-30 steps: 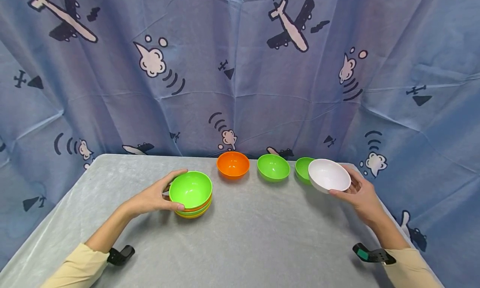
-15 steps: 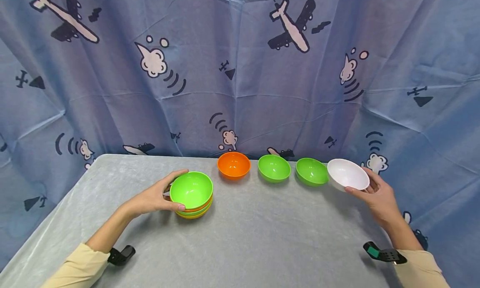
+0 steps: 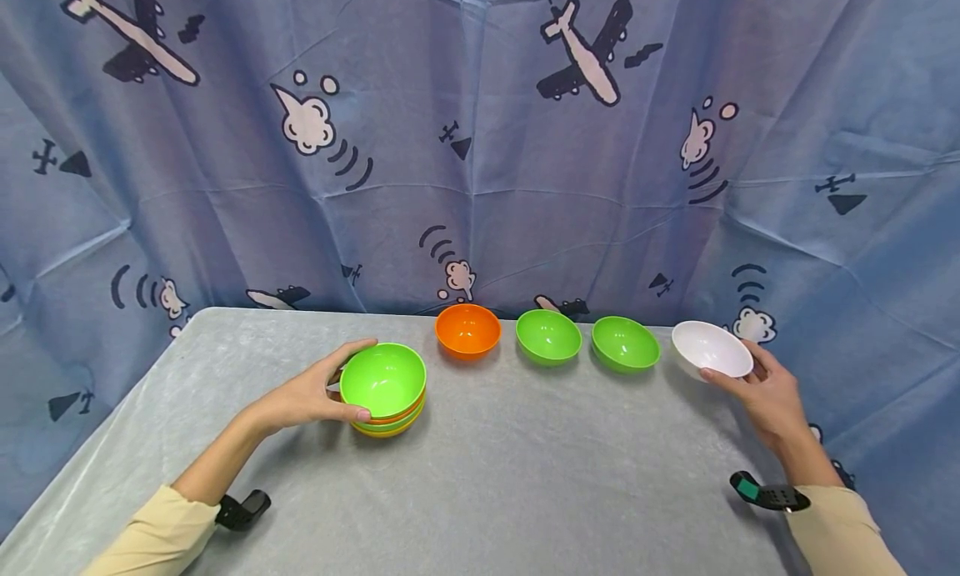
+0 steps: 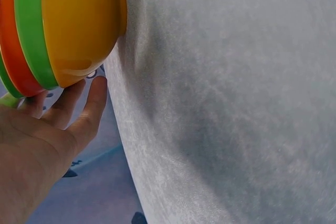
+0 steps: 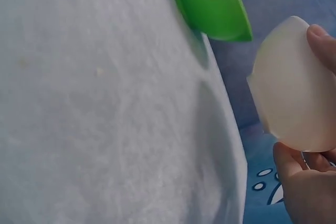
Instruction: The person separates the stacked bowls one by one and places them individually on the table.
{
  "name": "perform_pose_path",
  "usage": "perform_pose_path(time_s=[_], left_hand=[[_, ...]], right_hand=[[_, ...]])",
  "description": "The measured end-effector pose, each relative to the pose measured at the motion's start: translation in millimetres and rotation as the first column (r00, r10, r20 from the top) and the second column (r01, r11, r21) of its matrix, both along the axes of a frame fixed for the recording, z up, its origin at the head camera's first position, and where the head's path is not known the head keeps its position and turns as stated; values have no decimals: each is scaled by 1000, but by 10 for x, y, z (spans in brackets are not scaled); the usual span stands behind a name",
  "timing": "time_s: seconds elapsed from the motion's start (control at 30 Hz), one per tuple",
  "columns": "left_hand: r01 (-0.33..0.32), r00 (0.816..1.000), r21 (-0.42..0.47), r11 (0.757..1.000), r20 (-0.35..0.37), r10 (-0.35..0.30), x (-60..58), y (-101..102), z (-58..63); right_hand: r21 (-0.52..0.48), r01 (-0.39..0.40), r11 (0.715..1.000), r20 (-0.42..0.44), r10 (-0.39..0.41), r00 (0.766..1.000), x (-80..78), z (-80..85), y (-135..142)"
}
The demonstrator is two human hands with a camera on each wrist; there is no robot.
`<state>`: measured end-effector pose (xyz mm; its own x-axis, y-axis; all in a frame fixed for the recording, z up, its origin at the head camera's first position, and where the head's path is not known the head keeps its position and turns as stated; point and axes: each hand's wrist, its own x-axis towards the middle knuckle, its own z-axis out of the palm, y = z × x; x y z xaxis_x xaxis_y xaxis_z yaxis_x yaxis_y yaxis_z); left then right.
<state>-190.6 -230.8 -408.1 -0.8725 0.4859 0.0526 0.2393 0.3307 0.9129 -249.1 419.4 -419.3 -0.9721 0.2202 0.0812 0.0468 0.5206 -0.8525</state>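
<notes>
My left hand (image 3: 318,391) grips a stack of nested bowls (image 3: 382,384) at the left of the table, thumb at the near side and fingers at the far side. A green bowl tops it, with orange, green and a yellow bowl (image 4: 81,24) beneath. At the back right, my right hand (image 3: 768,393) pinches a white bowl (image 3: 708,351) by its right side, thumb near the front rim. In the right wrist view the white bowl (image 5: 294,87) hangs apart from the cloth, its foot facing the table.
Along the table's back edge stand an orange bowl (image 3: 467,332), a green bowl (image 3: 548,338) and another green bowl (image 3: 625,344), just left of the white one. A grey cloth covers the table (image 3: 525,476). Behind it hangs a blue curtain (image 3: 390,142) with printed airplanes.
My right hand has carried the white bowl rightward from in front of the right green bowl, then slightly lower. That green bowl is now fully visible. The left hand and its stack stay put.
</notes>
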Motion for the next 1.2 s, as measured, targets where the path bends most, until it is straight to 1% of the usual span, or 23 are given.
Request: perform_pose_path(time_s=[0.1, 0.27, 0.5, 0.7, 1.07, 1.2], left_hand=[[2, 1000, -2, 1000, -2, -2, -2, -1, 1], [0, 1000, -7, 1000, -2, 0, -2, -3, 7], [-3, 1000, -17, 1000, 1, 3, 2, 7, 14], [-5, 1000, -24, 1000, -1, 5, 6, 11, 23], [2, 1000, -19, 1000, 2, -2, 9, 22, 35], [7, 1000, -17, 1000, -4, -7, 13, 27, 27]], right_hand=[[4, 24, 1000, 26, -24, 999, -58, -29, 31], [24, 28, 999, 59, -30, 998, -137, -89, 88], [8, 43, 999, 69, -44, 997, -229, -214, 134], [-9, 35, 999, 80, -34, 996, -300, -289, 182], [3, 8, 1000, 98, -8, 995, -267, -290, 204], [-15, -30, 999, 110, 32, 993, -249, -262, 218]])
